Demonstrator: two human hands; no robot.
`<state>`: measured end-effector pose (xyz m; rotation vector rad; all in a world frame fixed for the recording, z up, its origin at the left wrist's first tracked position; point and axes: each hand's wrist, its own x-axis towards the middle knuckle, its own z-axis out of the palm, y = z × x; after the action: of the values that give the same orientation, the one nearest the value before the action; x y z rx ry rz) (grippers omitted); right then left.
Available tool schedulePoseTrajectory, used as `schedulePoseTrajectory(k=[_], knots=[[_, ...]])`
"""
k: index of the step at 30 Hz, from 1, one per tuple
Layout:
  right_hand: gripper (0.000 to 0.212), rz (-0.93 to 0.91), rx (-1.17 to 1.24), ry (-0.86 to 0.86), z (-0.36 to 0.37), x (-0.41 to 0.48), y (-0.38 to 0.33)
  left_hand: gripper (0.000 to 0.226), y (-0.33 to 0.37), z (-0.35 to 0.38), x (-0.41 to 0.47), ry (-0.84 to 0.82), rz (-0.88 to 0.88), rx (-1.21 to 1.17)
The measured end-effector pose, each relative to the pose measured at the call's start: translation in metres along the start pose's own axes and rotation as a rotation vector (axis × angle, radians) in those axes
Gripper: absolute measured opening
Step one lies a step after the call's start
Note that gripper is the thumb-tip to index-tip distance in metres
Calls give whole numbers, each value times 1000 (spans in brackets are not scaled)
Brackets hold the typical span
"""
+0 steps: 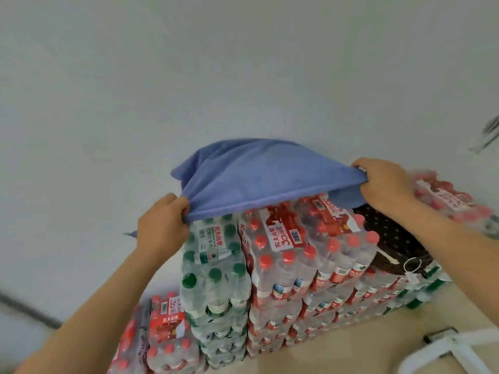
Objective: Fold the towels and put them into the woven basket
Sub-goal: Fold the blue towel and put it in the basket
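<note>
In front of the stack of shrink-wrapped bottle packs (283, 265), a pale floor (351, 357) carries a blurred white frame (445, 349), cut off by the picture's edge. Above the stack's near edge the left hand (162, 220) and right hand (383, 182) each clench a corner of a soft blue towel (256, 176), fingers curled round the hem; the cloth stretches between them and billows up in a rounded hump. The stack is glossy clear plastic with red caps, green at its left end. On the stack's right part sits a dark woven basket (391, 238), partly hidden behind towel and right forearm. Behind the stack rises a plain white wall (189, 63).
</note>
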<state>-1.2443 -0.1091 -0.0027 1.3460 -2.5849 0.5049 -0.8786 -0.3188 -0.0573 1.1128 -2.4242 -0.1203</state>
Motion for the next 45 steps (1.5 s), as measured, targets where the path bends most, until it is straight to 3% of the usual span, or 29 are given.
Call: schedulePoseTrajectory(k=[3, 5, 9, 13, 15, 17, 21, 23, 26, 28, 31, 33, 38, 41, 43, 45], knots=[[35, -102, -302, -335, 70, -28, 12, 30, -24, 63, -19, -614, -82, -32], [35, -183, -403, -474, 103, -44, 16, 29, -27, 83, -27, -792, -66, 45], [35, -332, -456, -582, 124, -63, 24, 19, -7, 88, -20, -832, -23, 54], [48, -513, -394, -588, 132, -58, 56, 6, 41, 107, -18, -727, 87, -258], [60, -568, -345, -547, 140, -54, 77, 26, 73, 126, -22, -692, 127, -300], [66, -552, -260, -469, 142, -51, 97, 37, 103, 147, -25, -664, 168, -235], [44, -462, -84, -601, 132, -48, 126, 14, 138, 159, -31, -541, 133, -153], [37, -373, 97, -743, 119, -42, 135, 12, 142, 154, -37, -656, 67, -122], [24, -257, 333, -1034, 98, -22, 146, 14, 153, 133, -34, -1011, 28, -102], [12, -200, 438, -1005, 97, -6, 151, 13, 166, 129, -23, -1101, -12, -191], [16, 2, 544, -695, 119, 23, 154, 10, 196, 149, 2, -829, -82, -282], [32, 100, 534, -618, 138, 41, 150, 6, 226, 173, 18, -647, -20, -224], [42, 331, 583, -518, 179, 69, 145, 30, 317, 222, 32, -596, 165, -158], [38, 341, 529, -479, 189, 79, 144, 34, 355, 242, 34, -478, 55, 44], [23, 371, 540, -457, 190, 88, 142, 39, 370, 248, 38, -465, 1, 101], [37, 374, 530, -426, 192, 97, 141, 41, 377, 255, 40, -474, -26, 101]])
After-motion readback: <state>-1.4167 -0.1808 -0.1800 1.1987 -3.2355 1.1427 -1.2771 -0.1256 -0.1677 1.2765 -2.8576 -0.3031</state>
